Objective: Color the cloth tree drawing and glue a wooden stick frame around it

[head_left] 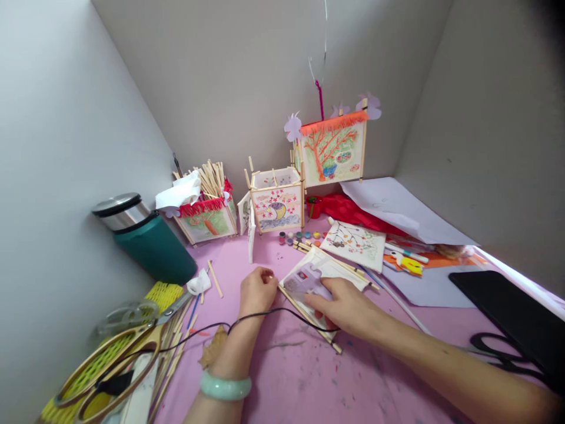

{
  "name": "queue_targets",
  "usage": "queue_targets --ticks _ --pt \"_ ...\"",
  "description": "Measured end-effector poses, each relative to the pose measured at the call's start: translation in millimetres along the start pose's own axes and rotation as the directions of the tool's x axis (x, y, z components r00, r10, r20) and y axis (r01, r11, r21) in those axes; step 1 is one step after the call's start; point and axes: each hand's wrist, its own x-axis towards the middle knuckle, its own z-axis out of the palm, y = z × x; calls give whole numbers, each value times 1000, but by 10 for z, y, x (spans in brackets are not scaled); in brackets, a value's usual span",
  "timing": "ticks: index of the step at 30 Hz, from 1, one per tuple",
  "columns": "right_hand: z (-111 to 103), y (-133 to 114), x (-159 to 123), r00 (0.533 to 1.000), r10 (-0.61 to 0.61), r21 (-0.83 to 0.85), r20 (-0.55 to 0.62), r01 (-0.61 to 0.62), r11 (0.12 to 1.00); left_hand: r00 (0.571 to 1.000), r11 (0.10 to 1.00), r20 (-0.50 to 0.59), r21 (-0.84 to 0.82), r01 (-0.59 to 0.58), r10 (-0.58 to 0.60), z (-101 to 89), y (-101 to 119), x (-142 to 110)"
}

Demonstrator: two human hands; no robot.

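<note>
My right hand [346, 303] is closed around a small clear bottle [304, 281] with a printed label and a bit of red on it. It holds the bottle low over a flat frame of thin wooden sticks [309, 319] with white paper in it. At the frame's left corner, my left hand [258, 288] has its fingers curled together in a pinch; what lies between them is hidden. A thin black cord [291, 310] crosses my left wrist and runs over the frame toward my right hand.
Behind stand a drawn-on paper lantern [279, 211], a hanging lantern [333, 150] and a box of sticks [207, 222]. A teal bottle [154, 250] and large scissors [119, 359] lie left. Paint pots [282, 238], a painted panel [355, 242], black scissors [503, 353] and a phone-like slab [507, 318] are rightward.
</note>
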Motion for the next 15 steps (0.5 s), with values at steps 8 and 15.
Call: queue_targets --ticks 8,15 --pt "30 -53 29 1000 -5 -99 27 8 995 1000 998 7 -65 -11 11 57 -103 36" --pt "54 -32 56 999 -25 -144 22 27 989 1000 996 10 -84 7 -6 65 -106 33"
